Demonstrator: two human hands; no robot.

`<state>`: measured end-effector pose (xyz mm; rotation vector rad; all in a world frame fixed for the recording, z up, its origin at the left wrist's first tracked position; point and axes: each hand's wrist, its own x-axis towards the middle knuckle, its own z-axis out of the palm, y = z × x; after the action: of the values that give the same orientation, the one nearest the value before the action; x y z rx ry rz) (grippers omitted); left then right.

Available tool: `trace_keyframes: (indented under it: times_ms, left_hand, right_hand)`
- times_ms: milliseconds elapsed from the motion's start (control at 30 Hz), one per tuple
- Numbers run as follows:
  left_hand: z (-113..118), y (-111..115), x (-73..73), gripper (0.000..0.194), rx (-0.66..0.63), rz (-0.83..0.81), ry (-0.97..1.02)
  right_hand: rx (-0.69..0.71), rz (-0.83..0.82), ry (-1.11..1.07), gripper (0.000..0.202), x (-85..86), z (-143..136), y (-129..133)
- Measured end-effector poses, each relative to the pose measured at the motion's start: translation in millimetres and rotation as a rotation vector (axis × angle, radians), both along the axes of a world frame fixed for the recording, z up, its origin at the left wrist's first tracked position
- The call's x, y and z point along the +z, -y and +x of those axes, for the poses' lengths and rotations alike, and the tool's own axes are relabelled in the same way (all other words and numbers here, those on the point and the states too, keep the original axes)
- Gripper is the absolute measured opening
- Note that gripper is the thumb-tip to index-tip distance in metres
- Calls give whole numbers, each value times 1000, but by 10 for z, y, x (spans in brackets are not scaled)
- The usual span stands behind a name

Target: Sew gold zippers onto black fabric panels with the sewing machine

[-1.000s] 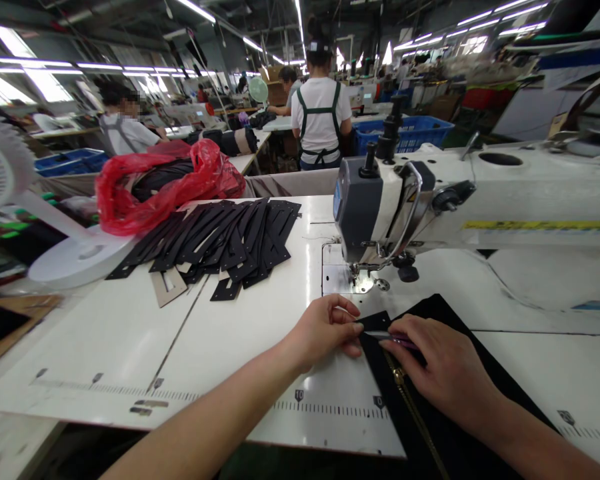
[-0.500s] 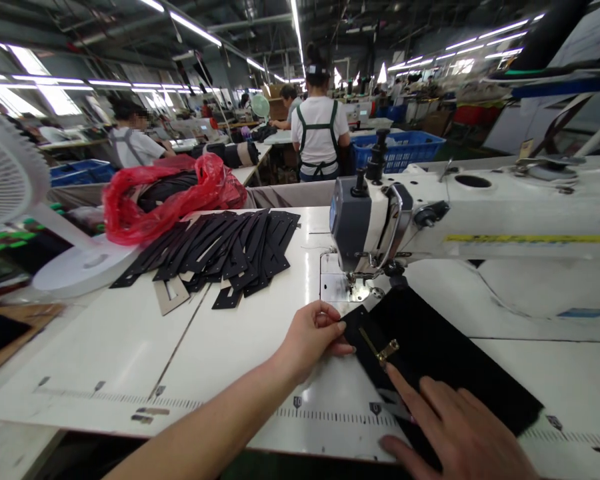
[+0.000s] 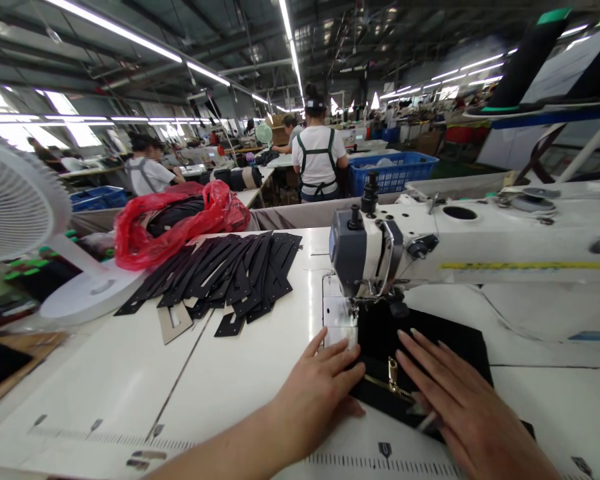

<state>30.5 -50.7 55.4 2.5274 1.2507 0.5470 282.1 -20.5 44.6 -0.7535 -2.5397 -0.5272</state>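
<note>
A black fabric piece [image 3: 453,337] lies on the sewing table, its far edge at the needle area of the white sewing machine [image 3: 510,247]. Along its near side runs a black strip with a gold zipper [image 3: 377,382] and a gold zipper pull [image 3: 393,375]. My left hand [image 3: 325,383] rests on the left end of the strip, fingers stretched out. My right hand [image 3: 460,393] lies flat on the fabric right of the pull, fingers extended. A blurred grey metal tip [image 3: 427,420] shows beneath its palm; what it belongs to is hidden.
Black strips with slots [image 3: 230,277] are heaped on the table's left. Behind them lies a red plastic bag [image 3: 180,220] with dark pieces inside. A white fan [image 3: 25,207] stands far left. A blue basket [image 3: 395,170] and a person in a white shirt [image 3: 320,150] are beyond the table.
The black piece has turned and moved under the machine head, its zipper now lying more crosswise. My left hand has gone from pinching the strip's corner to lying over it; my right hand has flattened forward.
</note>
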Motion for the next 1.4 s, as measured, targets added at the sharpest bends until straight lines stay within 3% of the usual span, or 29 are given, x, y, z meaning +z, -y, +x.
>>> trace_keyframes:
  times_ms: [133,233,467,667,800,967,1100,1200,1267,1400]
  left_hand:
    - [138,-73,-175,35,-45,178,-36]
    - [167,-150,-192,34,2,188,-61]
    - [56,-334,-149,24,171,232,3]
    - [-19,-429,-301,20,208,348,38]
    - [-29,-560,-364,20,237,333,84]
    - [-33,-528,-272,16,157,313,143]
    - [-8,-270,-170,14,104,208,175]
    - [14,-76,-163,28,141,139,198]
    - [29,-3,-179,39,175,88,208]
    - [55,5,-180,45,238,-54,229]
  right_hand:
    - [14,2,132,62,-220,86,-8]
    - [-12,-22,127,65,-285,106,-130]
    - [94,-196,67,60,-206,-154,-688]
    - [205,-226,-39,48,-120,-284,-1006]
    - [181,-234,-55,38,-88,-308,-1109]
    - [195,-232,-40,48,-69,-277,-967]
    - [157,-120,57,56,-70,-128,-545]
    - [125,-112,25,61,-29,7,-327]
    - [29,-160,-51,60,7,43,-381]
    - [-331,-352,-100,38,7,-65,-839]
